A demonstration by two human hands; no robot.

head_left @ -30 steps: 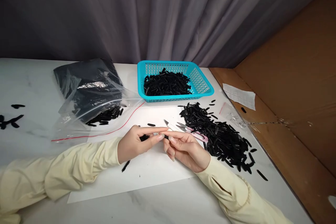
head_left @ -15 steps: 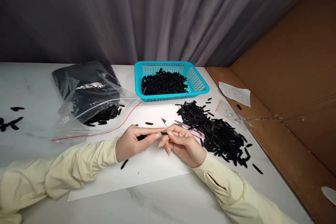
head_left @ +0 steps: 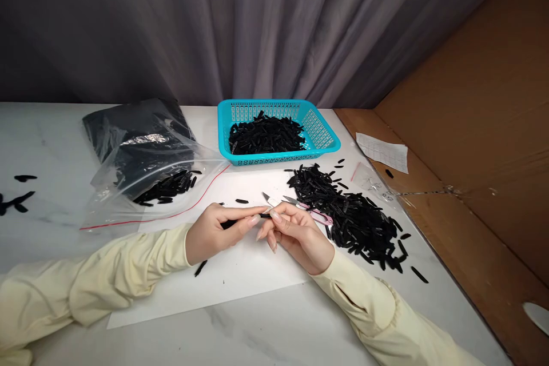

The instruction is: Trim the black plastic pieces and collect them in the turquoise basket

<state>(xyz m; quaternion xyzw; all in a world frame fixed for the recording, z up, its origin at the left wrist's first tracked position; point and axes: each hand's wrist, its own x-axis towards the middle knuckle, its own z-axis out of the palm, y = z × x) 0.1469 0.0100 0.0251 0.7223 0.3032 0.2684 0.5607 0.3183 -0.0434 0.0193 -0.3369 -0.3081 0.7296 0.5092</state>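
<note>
My left hand (head_left: 214,233) holds a thin black strip (head_left: 265,215) between its thumb and fingers; most of the strip is hidden by the fingers. At the strip's right end, my right hand (head_left: 300,235) pinches it with thumb and forefinger, its other fingers loosely curled below. Both hands are above a white paper sheet (head_left: 240,280). Just behind my right hand lie pink-handled thread snips (head_left: 322,217), partly covered by the hand and touching a heap of similar black strips (head_left: 362,226).
A blue perforated basket (head_left: 278,157) holds many black strips at the back. To its left lies a clear zip bag (head_left: 128,206) containing black strips, beside a dark package (head_left: 137,120). Cardboard (head_left: 480,126) rises at the right. A paper slip (head_left: 381,151) lies near it.
The whole view has shifted very slightly. Both hands keep almost the same pose on the black strip, with slightly more of it showing between the fingertips.
</note>
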